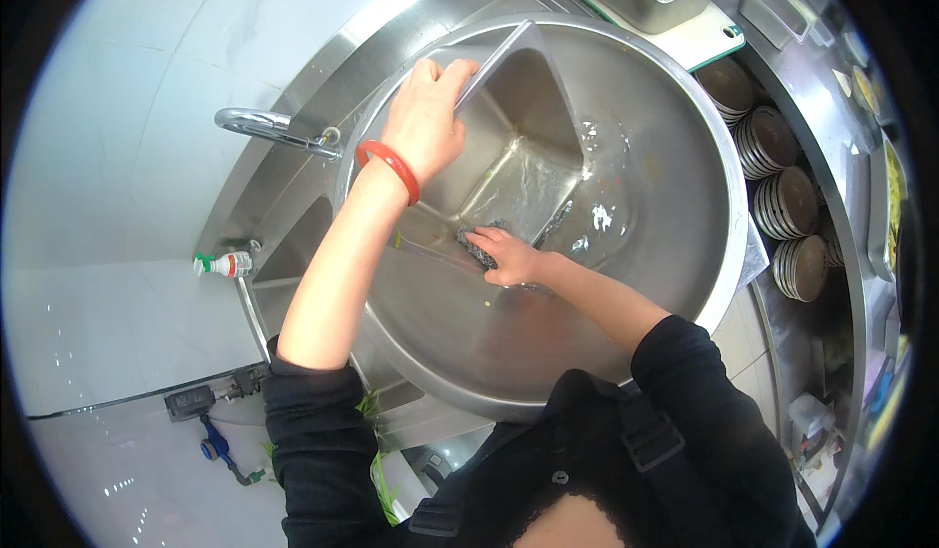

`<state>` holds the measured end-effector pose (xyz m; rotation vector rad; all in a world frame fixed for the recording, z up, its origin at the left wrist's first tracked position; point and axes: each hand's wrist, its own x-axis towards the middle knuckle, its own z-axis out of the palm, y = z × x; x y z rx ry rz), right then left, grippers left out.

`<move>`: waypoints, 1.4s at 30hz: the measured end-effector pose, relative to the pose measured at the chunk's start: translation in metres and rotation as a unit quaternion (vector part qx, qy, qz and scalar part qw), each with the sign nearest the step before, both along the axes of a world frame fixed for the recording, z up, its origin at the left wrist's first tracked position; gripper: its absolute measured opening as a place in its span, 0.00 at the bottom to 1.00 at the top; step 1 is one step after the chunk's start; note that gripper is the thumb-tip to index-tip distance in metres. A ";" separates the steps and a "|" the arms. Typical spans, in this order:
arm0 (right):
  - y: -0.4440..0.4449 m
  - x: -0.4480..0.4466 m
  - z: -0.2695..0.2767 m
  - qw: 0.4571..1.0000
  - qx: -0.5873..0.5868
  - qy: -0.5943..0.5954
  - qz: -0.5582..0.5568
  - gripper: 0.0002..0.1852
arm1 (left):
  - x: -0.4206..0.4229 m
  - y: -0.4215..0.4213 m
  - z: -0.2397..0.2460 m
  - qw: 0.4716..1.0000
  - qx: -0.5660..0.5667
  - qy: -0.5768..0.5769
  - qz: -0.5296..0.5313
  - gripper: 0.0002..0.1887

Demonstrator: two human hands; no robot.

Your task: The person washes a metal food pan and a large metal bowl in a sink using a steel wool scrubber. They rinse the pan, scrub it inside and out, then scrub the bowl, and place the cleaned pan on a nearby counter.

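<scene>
A large round stainless steel basin (675, 203) lies before me, with shallow water and small food bits in it. Inside it, a deep rectangular steel food pan (535, 100) is tilted with its opening towards me. My left hand (429, 111), a red bangle at its wrist, grips the pan's upper left rim. Low in the pan, my right hand (510, 256) presses a steel wool scourer (477, 245) against the metal near a corner. The right fingers partly cover the scourer.
A chrome faucet (271, 128) juts out at the left, above a spray bottle (226, 264). At the upper right, a pan of peeled potatoes (660, 1) rests on a white cutting board (704, 34). Stacked bowls (785, 203) fill a shelf under the right counter (829, 130).
</scene>
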<state>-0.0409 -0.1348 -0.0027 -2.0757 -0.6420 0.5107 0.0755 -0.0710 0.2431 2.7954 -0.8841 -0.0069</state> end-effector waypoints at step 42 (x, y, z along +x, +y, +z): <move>-0.118 0.015 0.022 0.915 -0.374 -0.143 0.050 0.39 | 0.004 -0.002 -0.007 0.985 -0.105 0.123 -0.060 0.34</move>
